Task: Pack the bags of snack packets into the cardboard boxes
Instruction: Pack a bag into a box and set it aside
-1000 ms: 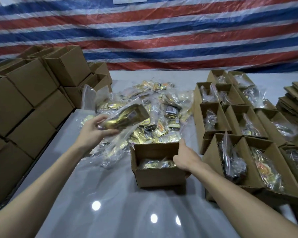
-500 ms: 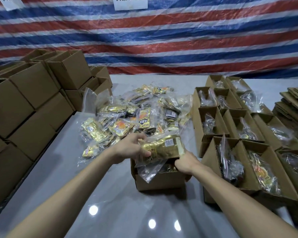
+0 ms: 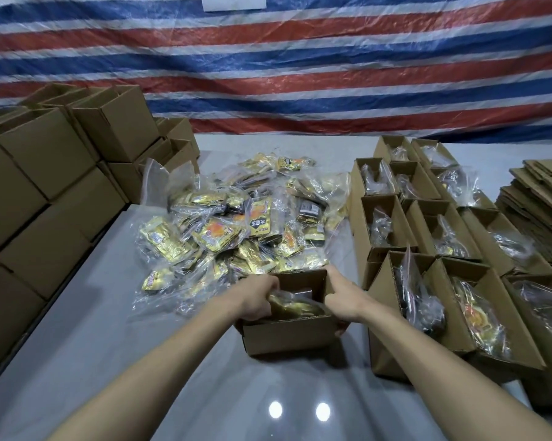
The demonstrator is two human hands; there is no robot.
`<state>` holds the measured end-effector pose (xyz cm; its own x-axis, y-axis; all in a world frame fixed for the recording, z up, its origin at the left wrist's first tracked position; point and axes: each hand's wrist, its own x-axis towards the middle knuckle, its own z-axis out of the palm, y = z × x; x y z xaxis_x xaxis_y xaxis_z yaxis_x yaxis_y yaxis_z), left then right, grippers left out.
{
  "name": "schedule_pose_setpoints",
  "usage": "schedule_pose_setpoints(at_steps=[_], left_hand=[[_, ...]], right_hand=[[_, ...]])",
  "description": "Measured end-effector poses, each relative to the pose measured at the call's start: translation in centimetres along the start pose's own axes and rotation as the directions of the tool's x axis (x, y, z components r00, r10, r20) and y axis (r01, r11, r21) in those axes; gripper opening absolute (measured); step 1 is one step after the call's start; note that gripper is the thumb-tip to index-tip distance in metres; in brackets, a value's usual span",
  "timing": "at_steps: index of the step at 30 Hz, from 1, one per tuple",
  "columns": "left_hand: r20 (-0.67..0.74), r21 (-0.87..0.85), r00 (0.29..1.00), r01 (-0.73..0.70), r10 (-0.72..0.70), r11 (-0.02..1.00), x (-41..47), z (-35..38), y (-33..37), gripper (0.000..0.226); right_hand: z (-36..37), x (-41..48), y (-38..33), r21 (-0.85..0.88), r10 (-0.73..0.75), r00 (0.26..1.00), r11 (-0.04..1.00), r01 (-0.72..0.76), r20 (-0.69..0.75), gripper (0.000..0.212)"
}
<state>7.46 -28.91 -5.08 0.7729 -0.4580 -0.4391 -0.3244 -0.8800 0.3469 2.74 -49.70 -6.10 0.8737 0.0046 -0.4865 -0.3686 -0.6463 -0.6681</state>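
Note:
An open cardboard box [image 3: 287,334] stands on the grey table in front of me. My left hand [image 3: 258,297] is inside its left side and grips a clear bag of gold snack packets [image 3: 295,308] that lies in the box. My right hand [image 3: 343,297] holds the box's right wall, thumb over the rim and fingers outside. Behind the box lies a heap of bagged snack packets [image 3: 236,224].
Open boxes with bags in them [image 3: 459,281] stand in rows at the right. Flat cardboard blanks [image 3: 541,198] are stacked at the far right. Closed boxes [image 3: 45,192] are piled along the left edge. A striped tarp hangs behind the table.
My left hand carried a bag from above the heap to the box and pushed it down inside. My right hand stayed on the box's right wall.

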Motion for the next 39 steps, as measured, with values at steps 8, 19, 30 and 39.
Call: schedule_pose_setpoints(at_steps=[8,19,30,39], left_hand=[[0.344,-0.024,0.931,0.138,-0.121,0.990,1.8,2.1,1.8,0.041],[0.178,0.143,0.965,-0.217,0.191,0.966,-2.0,0.8,-0.8,0.030],[-0.072,0.493,0.919,-0.306,0.388,0.814,-1.2,0.6,-2.9,0.016],[-0.057,0.378,0.837,-0.487,0.544,0.788,-0.6,-6.3,-0.5,0.013]], right_hand=[[0.7,-0.1,0.3,-0.060,-0.026,0.998,0.998,0.023,-0.058,0.053],[0.1,0.9,-0.8,-0.224,0.091,0.987,0.967,-0.120,-0.134,0.053],[-1.1,-1.2,-3.4,-0.566,-0.166,0.965,0.784,0.254,0.202,0.083],[-4.7,-2.4,-6.2,-0.421,-0.083,0.953,0.883,0.206,0.292,0.083]])
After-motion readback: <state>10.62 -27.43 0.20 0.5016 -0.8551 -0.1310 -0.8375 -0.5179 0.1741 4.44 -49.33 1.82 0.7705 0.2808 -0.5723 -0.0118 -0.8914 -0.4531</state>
